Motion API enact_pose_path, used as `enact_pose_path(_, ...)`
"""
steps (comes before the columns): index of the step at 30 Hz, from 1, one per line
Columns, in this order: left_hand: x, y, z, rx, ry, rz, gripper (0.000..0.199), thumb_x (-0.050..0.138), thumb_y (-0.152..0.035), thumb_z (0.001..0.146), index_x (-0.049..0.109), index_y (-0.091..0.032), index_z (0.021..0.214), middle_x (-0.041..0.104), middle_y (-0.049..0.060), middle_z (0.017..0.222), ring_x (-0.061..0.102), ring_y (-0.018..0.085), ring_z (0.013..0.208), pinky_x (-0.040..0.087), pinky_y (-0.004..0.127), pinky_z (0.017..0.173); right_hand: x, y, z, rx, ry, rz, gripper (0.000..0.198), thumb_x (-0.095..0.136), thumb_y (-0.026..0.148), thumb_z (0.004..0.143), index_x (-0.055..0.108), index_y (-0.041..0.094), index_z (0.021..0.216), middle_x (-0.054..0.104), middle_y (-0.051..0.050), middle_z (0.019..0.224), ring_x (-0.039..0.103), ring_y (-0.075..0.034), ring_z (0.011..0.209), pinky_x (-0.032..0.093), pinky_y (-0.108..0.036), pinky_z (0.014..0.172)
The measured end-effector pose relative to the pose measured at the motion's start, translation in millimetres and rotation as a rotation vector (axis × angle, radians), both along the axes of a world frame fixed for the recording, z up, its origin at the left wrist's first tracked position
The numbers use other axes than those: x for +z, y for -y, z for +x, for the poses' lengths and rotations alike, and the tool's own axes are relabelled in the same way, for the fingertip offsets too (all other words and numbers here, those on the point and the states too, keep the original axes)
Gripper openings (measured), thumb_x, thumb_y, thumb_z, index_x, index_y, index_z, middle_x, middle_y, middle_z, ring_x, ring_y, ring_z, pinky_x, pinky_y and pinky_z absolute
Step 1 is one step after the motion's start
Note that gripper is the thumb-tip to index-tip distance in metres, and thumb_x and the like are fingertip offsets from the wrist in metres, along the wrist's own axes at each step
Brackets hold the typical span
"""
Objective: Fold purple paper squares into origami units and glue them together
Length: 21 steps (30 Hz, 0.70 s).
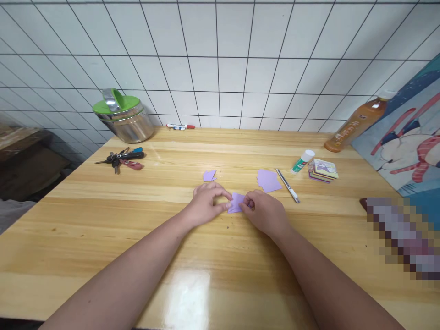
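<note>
White-tiled wall (233, 73) backs the desk (103, 215); fingers of the left hand (208, 202) and right hand (268, 213) pinch opposite edges of a purple paper (236, 201), a glue stick (302, 162) far right.

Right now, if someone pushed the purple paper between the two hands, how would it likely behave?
The purple paper probably bends or folds easily, as it looks thin. It is likely light, being a small piece. Pushed, it may slide, since the table beneath looks smooth and glossy.

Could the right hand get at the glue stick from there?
Probably yes: only a flat-lying slim cutter seems to separate the right hand from the glue stick, though that hand holds purple paper.
</note>
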<state>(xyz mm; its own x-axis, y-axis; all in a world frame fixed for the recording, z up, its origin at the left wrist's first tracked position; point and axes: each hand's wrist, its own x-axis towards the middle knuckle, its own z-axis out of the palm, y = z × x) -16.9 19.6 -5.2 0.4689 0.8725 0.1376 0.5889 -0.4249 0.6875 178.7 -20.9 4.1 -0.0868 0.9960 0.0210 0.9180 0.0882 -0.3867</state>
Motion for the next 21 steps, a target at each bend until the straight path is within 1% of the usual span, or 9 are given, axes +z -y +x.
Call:
enact_pose_path(2, 0.5, -3.7, -3.5, 0.040, 0.145, -0.043, 0.017, 0.054, -0.035, 0.082, 0.065, -0.023, 0.086, 0.063, 0.003, 0.093, 0.056, 0.018, 0.094, 0.039, 0.035, 0.089, 0.2, 0.0, 0.2, -0.002, 0.003, -0.001, 0.014, 0.055, 0.033, 0.081, 0.057, 0.022, 0.071, 0.059, 0.002, 0.075, 0.050, -0.011, 0.067, 0.026, -0.023, 0.053)
enact_pose_path(4, 0.1, -4.4, -3.5, 0.066, 0.199, -0.036, 0.017, 0.055, -0.034, 0.081, 0.065, -0.021, 0.084, 0.063, 0.004, 0.090, 0.057, 0.017, 0.091, 0.040, 0.034, 0.088, 0.5, 0.1, 0.1, -0.003, 0.009, -0.001, 0.014, 0.055, 0.032, 0.081, 0.057, 0.022, 0.071, 0.058, 0.002, 0.075, 0.050, -0.011, 0.067, 0.026, -0.023, 0.054)
enact_pose_path(7, -0.8, 0.4, 2.9, 0.050, 0.108, 0.021, 0.013, 0.061, -0.035, 0.076, 0.067, -0.023, 0.076, 0.064, 0.002, 0.086, 0.056, 0.018, 0.090, 0.038, 0.037, 0.090, 1.0, 0.1, -0.6, -0.004, 0.011, -0.005, 0.014, 0.055, 0.032, 0.080, 0.057, 0.022, 0.070, 0.058, 0.002, 0.075, 0.050, -0.011, 0.066, 0.026, -0.024, 0.053)
enact_pose_path(9, -0.9, 4.3, 7.6, 0.062, 0.022, 0.052, 0.011, 0.065, -0.036, 0.073, 0.069, -0.026, 0.075, 0.064, 0.001, 0.089, 0.054, 0.020, 0.094, 0.033, 0.041, 0.092, 1.2, 0.1, -1.1, -0.007, 0.006, -0.004, 0.014, 0.055, 0.032, 0.080, 0.057, 0.022, 0.070, 0.059, 0.002, 0.074, 0.050, -0.011, 0.065, 0.026, -0.024, 0.053)
enact_pose_path(11, -0.3, 6.2, 9.5, 0.048, -0.030, 0.065, 0.009, 0.065, -0.035, 0.073, 0.070, -0.029, 0.076, 0.063, 0.000, 0.091, 0.054, 0.020, 0.095, 0.031, 0.042, 0.092, 1.1, 0.0, -0.6, -0.012, -0.008, 0.006, 0.014, 0.056, 0.032, 0.079, 0.058, 0.022, 0.070, 0.059, 0.002, 0.074, 0.050, -0.011, 0.065, 0.026, -0.023, 0.053)
enact_pose_path(13, 0.4, 6.2, 8.3, -0.006, -0.057, 0.059, 0.010, 0.062, -0.032, 0.076, 0.071, -0.030, 0.079, 0.064, 0.000, 0.091, 0.054, 0.019, 0.093, 0.031, 0.040, 0.091, 0.9, -0.3, 2.2, -0.008, -0.043, 0.003, 0.014, 0.056, 0.033, 0.079, 0.059, 0.022, 0.070, 0.060, 0.002, 0.074, 0.050, -0.011, 0.066, 0.027, -0.023, 0.053)
enact_pose_path(16, 0.8, 5.5, 4.6, -0.072, -0.094, 0.073, 0.010, 0.062, -0.030, 0.076, 0.071, -0.031, 0.080, 0.063, -0.001, 0.093, 0.054, 0.018, 0.094, 0.029, 0.039, 0.091, 0.3, -0.7, 11.0, 0.052, -0.157, -0.058, 0.012, 0.058, 0.033, 0.078, 0.064, 0.024, 0.074, 0.061, 0.002, 0.075, 0.051, -0.012, 0.066, 0.030, -0.023, 0.055)
enact_pose_path(19, 0.7, 6.4, 3.1, -0.066, -0.123, 0.099, 0.009, 0.065, -0.032, 0.073, 0.070, -0.033, 0.081, 0.062, -0.001, 0.099, 0.052, 0.019, 0.099, 0.026, 0.041, 0.093, -0.4, -1.1, 20.2, 0.141, -0.320, -0.131, 0.011, 0.059, 0.033, 0.077, 0.067, 0.025, 0.078, 0.062, 0.002, 0.078, 0.053, -0.012, 0.068, 0.036, -0.022, 0.059)
enact_pose_path(21, 0.8, 7.6, 3.0, -0.067, -0.133, 0.082, 0.011, 0.066, -0.034, 0.072, 0.070, -0.033, 0.082, 0.060, -0.001, 0.102, 0.051, 0.020, 0.101, 0.025, 0.042, 0.094, -0.6, -1.4, 22.6, 0.134, -0.364, -0.144, 0.012, 0.059, 0.033, 0.077, 0.067, 0.025, 0.078, 0.062, 0.003, 0.078, 0.053, -0.011, 0.067, 0.037, -0.022, 0.059)
